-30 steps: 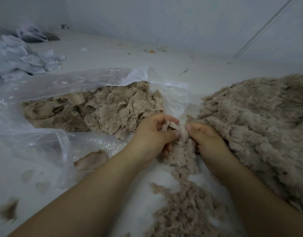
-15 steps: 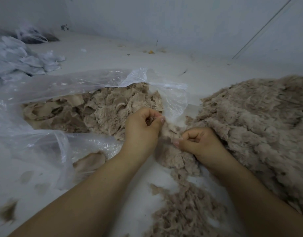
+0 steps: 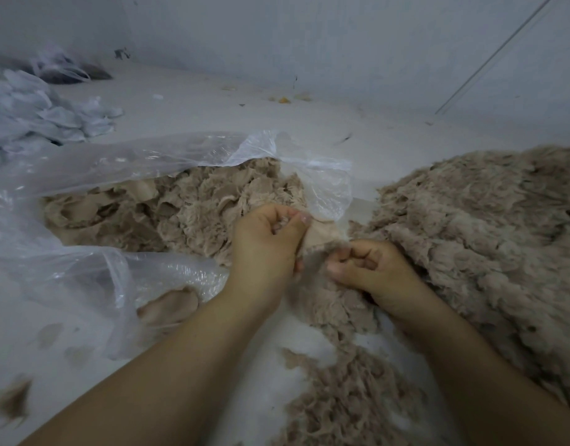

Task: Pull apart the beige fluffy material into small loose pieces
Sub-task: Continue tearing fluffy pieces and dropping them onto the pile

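A piece of beige fluffy material (image 3: 320,238) is stretched between my two hands at the centre. My left hand (image 3: 266,243) pinches its upper edge with thumb and curled fingers. My right hand (image 3: 370,268) grips its lower right edge in a fist. A clump of the same material (image 3: 335,310) hangs and lies below the hands. A large heap of loose fluffy material (image 3: 483,239) fills the right side. More dense chunks (image 3: 180,207) sit inside an open clear plastic bag (image 3: 122,165) to the left.
Torn shreds (image 3: 348,397) lie on the white floor between my forearms. A pile of pale bluish-white pieces (image 3: 36,114) sits at the far left by the wall (image 3: 309,33). A small tuft (image 3: 13,400) lies at the bottom left.
My hands have drawn apart from a close pinch: the left rose toward the bag, the right curled into a fist and dropped lower right, stretching the piece between them.
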